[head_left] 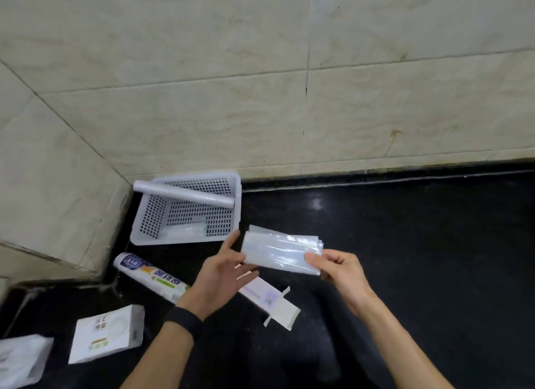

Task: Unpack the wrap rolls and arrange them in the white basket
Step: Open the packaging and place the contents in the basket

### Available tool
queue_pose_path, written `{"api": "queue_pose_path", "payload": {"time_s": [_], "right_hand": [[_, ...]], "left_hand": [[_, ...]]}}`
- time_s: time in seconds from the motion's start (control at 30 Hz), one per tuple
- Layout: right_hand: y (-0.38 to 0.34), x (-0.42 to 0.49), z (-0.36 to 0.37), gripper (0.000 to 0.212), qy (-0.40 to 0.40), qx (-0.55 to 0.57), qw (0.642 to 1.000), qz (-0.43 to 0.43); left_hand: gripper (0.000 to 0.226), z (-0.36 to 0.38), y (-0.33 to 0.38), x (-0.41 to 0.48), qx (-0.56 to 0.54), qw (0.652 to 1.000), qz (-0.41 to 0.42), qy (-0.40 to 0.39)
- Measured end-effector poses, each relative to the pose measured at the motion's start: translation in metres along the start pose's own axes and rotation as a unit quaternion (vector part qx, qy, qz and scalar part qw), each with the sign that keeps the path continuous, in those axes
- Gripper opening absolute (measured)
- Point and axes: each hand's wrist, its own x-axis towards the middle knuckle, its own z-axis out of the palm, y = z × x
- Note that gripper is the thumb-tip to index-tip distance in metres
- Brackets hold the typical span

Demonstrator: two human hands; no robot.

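A flat clear plastic packet (pixel 280 251) is held above the black counter, just right of the white basket (pixel 144 238). My right hand (pixel 338 268) pinches the packet's right end. My left hand (pixel 223 268) touches its left edge with straight, spread fingers. One bare wrap roll (pixel 185 193) lies slanted across the basket's rim, and a small clear packet (pixel 185 232) sits inside at the basket's near wall. A printed, still-wrapped roll (pixel 150 274) lies on the counter below the basket, partly hidden by my left hand.
A long flat white wrapper (pixel 272 301) lies on the black counter (pixel 405 243) under my hands. A white box (pixel 108 333) and a white bag (pixel 20 359) sit at the lower left. Tiled walls (pixel 260 84) close off the back and left.
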Motion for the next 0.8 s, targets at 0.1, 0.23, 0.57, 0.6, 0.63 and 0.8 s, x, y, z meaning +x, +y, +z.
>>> {"api": "queue_pose_path", "payload": {"time_s": [0.1, 0.23, 0.57, 0.6, 0.63, 0.8], "right_hand": [[-0.005, 0.005, 0.021, 0.044, -0.037, -0.014, 0.999, -0.004], [-0.010, 0.016, 0.049, 0.027, -0.067, -0.005, 0.998, 0.011], [-0.021, 0.051, 0.087, 0.084, -0.257, 0.141, 0.905, 0.309], [-0.023, 0.054, 0.091, 0.087, -0.276, 0.140, 0.894, 0.325], [-0.026, 0.056, 0.097, 0.088, -0.290, 0.127, 0.888, 0.332], [-0.030, 0.059, 0.132, 0.065, -0.289, 0.063, 0.899, 0.323]], "left_hand": [[0.072, 0.000, 0.005, -0.006, 0.061, 0.997, 0.038, 0.040], [0.036, -0.012, 0.000, -0.013, 0.152, 0.973, 0.106, 0.138], [0.032, -0.042, 0.024, -0.055, 0.417, 0.848, 0.259, 0.200], [0.032, -0.043, 0.024, -0.059, 0.444, 0.833, 0.264, 0.196], [0.033, -0.043, 0.024, -0.062, 0.460, 0.823, 0.267, 0.199], [0.037, -0.053, 0.022, -0.075, 0.446, 0.840, 0.237, 0.200]]}}
